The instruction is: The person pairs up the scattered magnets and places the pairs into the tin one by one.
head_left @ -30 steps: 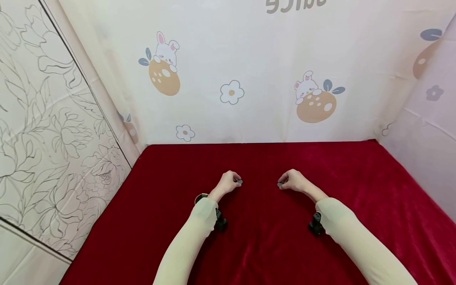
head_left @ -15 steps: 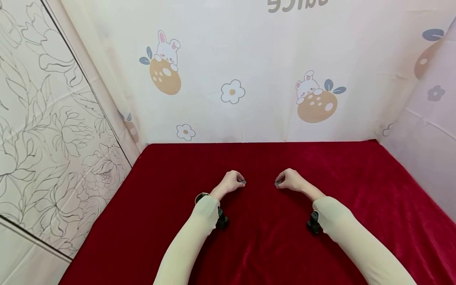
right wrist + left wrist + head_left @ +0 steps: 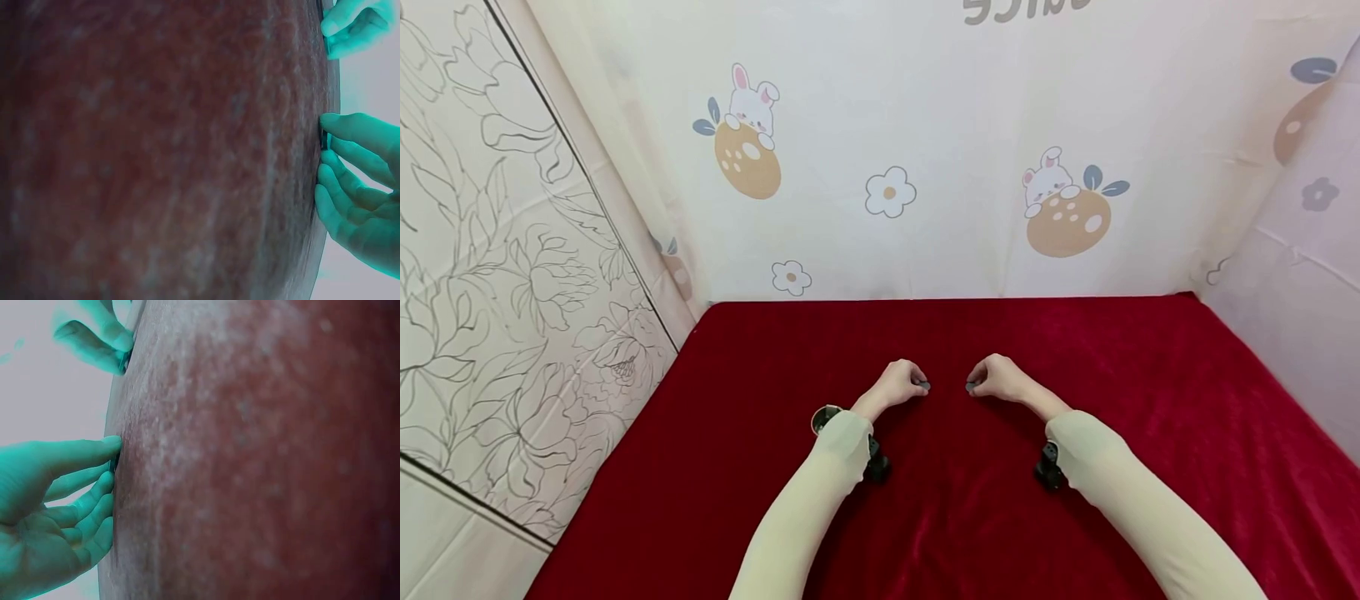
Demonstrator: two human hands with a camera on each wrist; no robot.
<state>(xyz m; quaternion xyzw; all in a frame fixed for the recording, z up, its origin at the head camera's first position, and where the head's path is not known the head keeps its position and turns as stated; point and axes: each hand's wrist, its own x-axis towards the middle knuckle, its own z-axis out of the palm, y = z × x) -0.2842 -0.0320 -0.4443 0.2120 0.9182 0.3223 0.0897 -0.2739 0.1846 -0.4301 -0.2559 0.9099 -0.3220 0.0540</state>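
Observation:
In the head view my left hand (image 3: 897, 384) pinches a small flat grey disc (image 3: 926, 386) between thumb and fingers. Facing it, my right hand (image 3: 1002, 377) pinches a similar grey disc (image 3: 971, 387). A short gap of red cloth (image 3: 951, 467) lies between the two discs. The left wrist view shows the left hand's fingertips at the cloth, the thin dark disc (image 3: 113, 462) mostly covered by them. Seen from the right wrist, the other disc (image 3: 324, 139) stands edge-on between thumb and fingers at the cloth. Whether the discs are coins or magnets I cannot tell.
A pale curtain (image 3: 955, 250) with rabbits and flowers hangs behind the table's far edge. Flower-patterned panels (image 3: 512, 250) stand at the left, another pale curtain (image 3: 1285, 267) at the right. A black wrist camera (image 3: 877, 463) sits on the left arm, another camera (image 3: 1049, 467) on the right.
Both hands have moved inward, the left to the right and the right to the left, each still pinching its disc. The gap between the discs has narrowed.

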